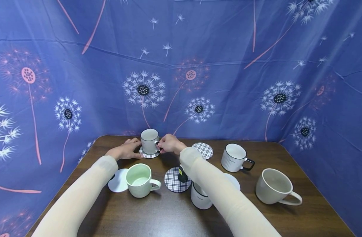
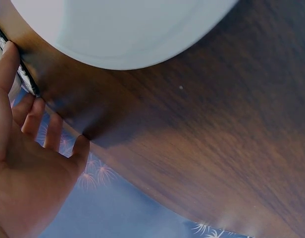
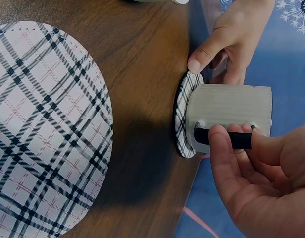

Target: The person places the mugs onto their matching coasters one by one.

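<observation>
In the head view, a white mug [image 1: 149, 142] with a dark rim stands on a plaid coaster [image 1: 149, 155] at the back of the table. My right hand [image 1: 170, 144] pinches its black handle [image 3: 240, 140] between thumb and fingers, seen closely in the right wrist view. On the mug's other side is my left hand [image 1: 127, 149], its fingers spread and loosely bent. Its thumb touches the coaster's edge, while the other fingers reach round toward the back. The left wrist view shows this hand [image 2: 38, 158] beside the coaster's rim [image 2: 27, 79].
Nearer me stand a green mug [image 1: 139, 181], a white round coaster [image 1: 118, 181] and a plaid coaster [image 1: 177, 184] with a small black object [image 1: 182, 176]. My right sleeve partly covers a white mug [image 1: 200, 198]. Another plaid coaster [image 1: 203, 149], a black-handled mug [image 1: 233, 158] and a beige mug [image 1: 272, 187] are rightward.
</observation>
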### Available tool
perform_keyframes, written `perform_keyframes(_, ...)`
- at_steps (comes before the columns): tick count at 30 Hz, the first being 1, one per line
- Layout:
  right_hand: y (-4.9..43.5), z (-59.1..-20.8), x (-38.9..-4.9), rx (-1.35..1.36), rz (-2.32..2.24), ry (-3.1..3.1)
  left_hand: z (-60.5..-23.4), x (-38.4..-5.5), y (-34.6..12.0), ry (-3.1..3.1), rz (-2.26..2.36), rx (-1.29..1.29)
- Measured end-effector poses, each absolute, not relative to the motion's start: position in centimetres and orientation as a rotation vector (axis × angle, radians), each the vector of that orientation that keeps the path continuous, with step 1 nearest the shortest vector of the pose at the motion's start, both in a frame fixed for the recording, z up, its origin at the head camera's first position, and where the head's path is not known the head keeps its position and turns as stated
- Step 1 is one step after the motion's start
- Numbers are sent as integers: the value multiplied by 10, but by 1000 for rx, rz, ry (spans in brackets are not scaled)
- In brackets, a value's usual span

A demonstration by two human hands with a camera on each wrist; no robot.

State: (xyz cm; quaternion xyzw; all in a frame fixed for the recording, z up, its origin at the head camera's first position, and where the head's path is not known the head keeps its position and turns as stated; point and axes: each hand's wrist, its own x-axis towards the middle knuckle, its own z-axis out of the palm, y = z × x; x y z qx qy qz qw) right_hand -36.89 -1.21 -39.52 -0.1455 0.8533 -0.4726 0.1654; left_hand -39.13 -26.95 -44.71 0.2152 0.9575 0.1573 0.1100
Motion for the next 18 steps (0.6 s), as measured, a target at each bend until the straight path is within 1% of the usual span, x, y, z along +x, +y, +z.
perform_keyframes(18, -10, -390, -368, -480, -1265, 2420, -449, -391, -271, 2832, 447, 662)
